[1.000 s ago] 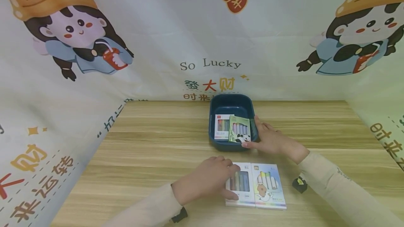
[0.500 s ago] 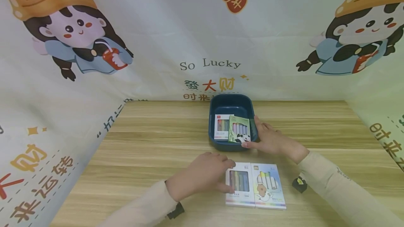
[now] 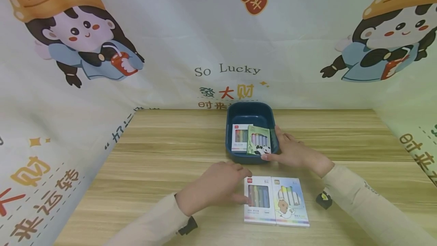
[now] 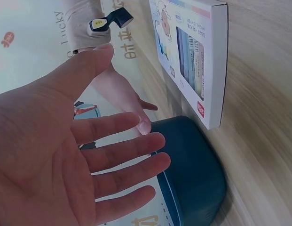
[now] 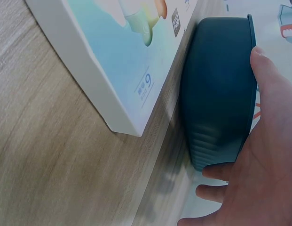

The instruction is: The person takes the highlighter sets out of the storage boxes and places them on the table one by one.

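Observation:
In the head view, my left hand [image 3: 213,187] hovers at the left side of a white windowed highlighter box [image 3: 258,212], fingers spread and nothing held. The left wrist view shows the palm of this left hand [image 4: 66,155] with straight fingers. A second highlighter box [image 3: 291,200], pale blue with a cartoon animal, lies against the first one's right side. Behind them stands a dark blue plastic bin [image 3: 250,159]. My right hand [image 3: 295,151] touches the bin's right side, its thumb at the front rim and fingers extended along the outer wall.
Inside the bin lie a white windowed box [image 3: 238,146] and a green panda box [image 3: 256,139], overlapping. The wood-grain table [image 3: 164,143] meets a printed cloth backdrop [image 3: 170,41] just behind the bin.
My left hand has let go of the white highlighter box and drawn back to the left, uncovering its front. My right hand, the bin and the boxes have stayed in place.

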Action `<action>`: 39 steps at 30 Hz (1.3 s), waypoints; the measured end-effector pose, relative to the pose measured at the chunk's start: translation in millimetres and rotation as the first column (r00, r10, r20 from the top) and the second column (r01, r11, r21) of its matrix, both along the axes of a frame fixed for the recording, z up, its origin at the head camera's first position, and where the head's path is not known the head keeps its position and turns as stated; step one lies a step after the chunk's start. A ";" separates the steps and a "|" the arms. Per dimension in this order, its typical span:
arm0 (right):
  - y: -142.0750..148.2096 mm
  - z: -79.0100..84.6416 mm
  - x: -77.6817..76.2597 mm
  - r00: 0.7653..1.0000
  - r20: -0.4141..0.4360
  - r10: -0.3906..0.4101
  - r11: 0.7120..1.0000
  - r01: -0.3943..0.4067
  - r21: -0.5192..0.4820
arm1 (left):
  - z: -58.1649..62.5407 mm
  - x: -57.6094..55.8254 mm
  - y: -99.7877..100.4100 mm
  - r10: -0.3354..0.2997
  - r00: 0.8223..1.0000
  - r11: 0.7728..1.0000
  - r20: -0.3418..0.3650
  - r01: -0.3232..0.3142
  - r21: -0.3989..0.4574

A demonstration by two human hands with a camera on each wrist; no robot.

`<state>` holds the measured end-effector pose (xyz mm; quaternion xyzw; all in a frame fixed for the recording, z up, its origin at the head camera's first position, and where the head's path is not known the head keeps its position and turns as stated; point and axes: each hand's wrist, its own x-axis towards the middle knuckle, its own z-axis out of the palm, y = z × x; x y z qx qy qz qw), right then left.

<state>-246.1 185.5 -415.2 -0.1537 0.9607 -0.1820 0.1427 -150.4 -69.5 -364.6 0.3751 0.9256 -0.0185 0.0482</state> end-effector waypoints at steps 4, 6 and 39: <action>0.0 -0.3 0.0 1.000 -0.004 0.004 1.000 -0.004 0.006 | 0.2 -0.6 -0.6 0.004 1.000 1.000 0.009 -0.004 0.005; 0.3 -0.3 0.1 1.000 -0.006 0.005 1.000 -0.005 0.007 | 0.4 -1.3 -0.9 0.007 1.000 1.000 0.009 -0.007 0.004; 0.3 -1.6 -1.3 1.000 -0.018 0.015 1.000 -0.015 -0.002 | 9.3 -23.4 -4.2 0.061 0.998 0.988 0.027 -0.064 0.144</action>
